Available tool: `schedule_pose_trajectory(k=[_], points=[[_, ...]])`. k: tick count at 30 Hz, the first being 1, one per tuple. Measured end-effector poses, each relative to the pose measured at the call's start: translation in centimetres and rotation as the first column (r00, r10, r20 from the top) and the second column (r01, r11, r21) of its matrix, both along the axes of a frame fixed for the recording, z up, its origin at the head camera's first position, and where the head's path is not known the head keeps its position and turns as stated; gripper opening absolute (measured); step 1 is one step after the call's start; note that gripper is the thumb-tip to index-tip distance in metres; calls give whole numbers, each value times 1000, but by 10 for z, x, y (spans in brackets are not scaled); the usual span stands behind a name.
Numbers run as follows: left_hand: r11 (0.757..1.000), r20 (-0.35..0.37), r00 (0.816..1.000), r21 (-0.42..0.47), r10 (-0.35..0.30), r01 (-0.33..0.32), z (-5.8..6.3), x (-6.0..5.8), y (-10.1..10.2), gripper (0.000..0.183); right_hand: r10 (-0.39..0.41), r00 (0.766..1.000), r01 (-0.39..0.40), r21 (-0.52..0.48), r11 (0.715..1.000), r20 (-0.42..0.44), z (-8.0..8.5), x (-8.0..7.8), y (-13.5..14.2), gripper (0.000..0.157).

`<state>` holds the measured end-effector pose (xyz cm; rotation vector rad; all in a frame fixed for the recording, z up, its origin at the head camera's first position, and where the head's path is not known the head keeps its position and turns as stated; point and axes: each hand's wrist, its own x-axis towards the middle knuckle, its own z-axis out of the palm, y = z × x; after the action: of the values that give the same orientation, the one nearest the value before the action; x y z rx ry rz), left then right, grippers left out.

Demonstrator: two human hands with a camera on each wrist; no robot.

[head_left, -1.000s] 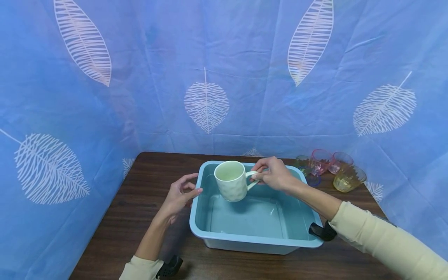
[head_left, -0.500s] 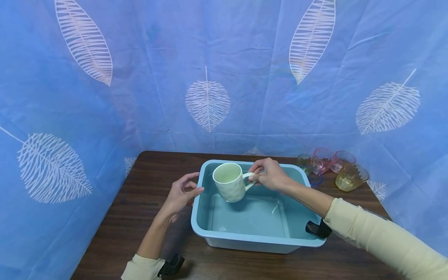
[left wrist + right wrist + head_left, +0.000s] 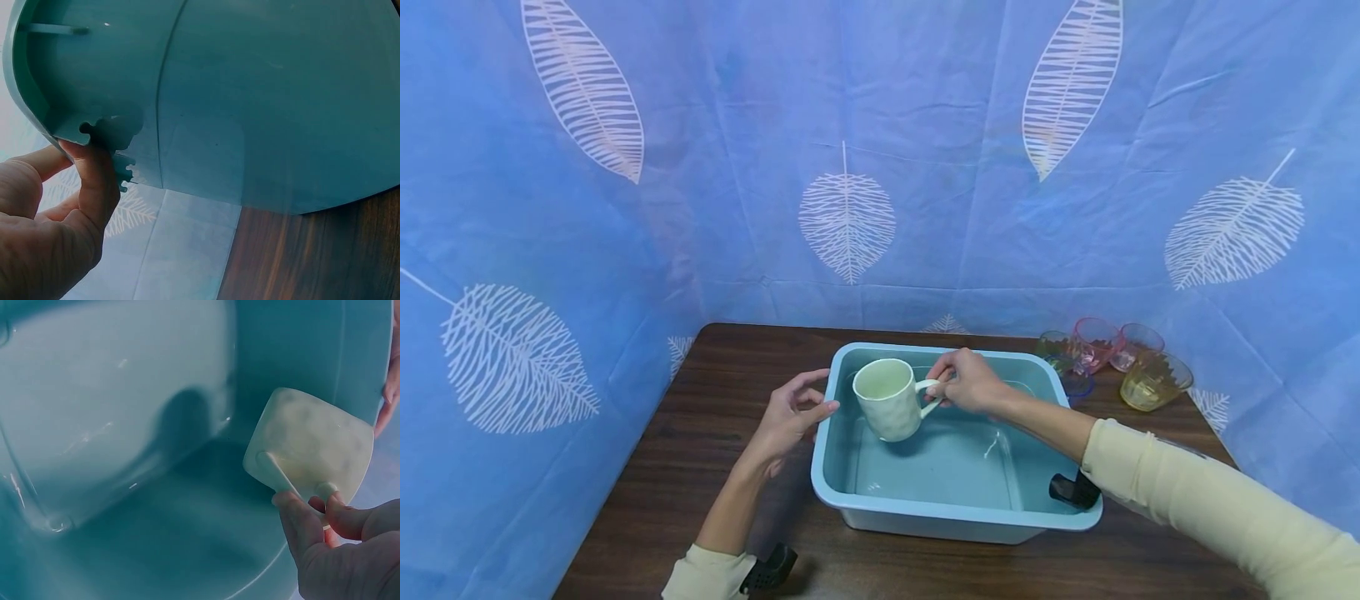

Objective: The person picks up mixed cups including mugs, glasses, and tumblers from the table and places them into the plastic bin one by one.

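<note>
In the head view a pale green mug (image 3: 887, 410) hangs inside the left back part of a light blue plastic basin (image 3: 955, 505). My right hand (image 3: 967, 383) pinches the mug's handle between thumb and fingers, which the right wrist view shows closely on the handle (image 3: 284, 478). The mug is slightly tilted, its mouth facing up, above the basin's floor. At the basin's left rim, my left hand (image 3: 787, 417) grips the edge, thumb on top. From the left wrist view, curled fingers (image 3: 97, 178) hold the rim from below. Whether the basin holds water I cannot tell.
Several coloured clear cups stand at the back right: a pink cup (image 3: 1096, 340), a yellow cup (image 3: 1153, 382) and a blue-rimmed cup (image 3: 1075, 385) among them. Beneath everything is a dark wooden table (image 3: 700, 417). A blue leaf-print curtain (image 3: 955, 233) hangs behind.
My right hand has lowered the mug a little and shifted it slightly left, deeper into the basin. The left hand keeps its place on the rim.
</note>
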<state>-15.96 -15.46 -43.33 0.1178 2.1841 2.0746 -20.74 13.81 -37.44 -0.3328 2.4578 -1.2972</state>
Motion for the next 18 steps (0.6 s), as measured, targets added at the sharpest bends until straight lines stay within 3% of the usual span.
schedule_pose_trajectory(k=[18], points=[[1000, 8, 1000, 21, -9, 9, 0, -1, -1, 56, 12, 998, -14, 41, 999, 64, -21, -2, -17, 5]])
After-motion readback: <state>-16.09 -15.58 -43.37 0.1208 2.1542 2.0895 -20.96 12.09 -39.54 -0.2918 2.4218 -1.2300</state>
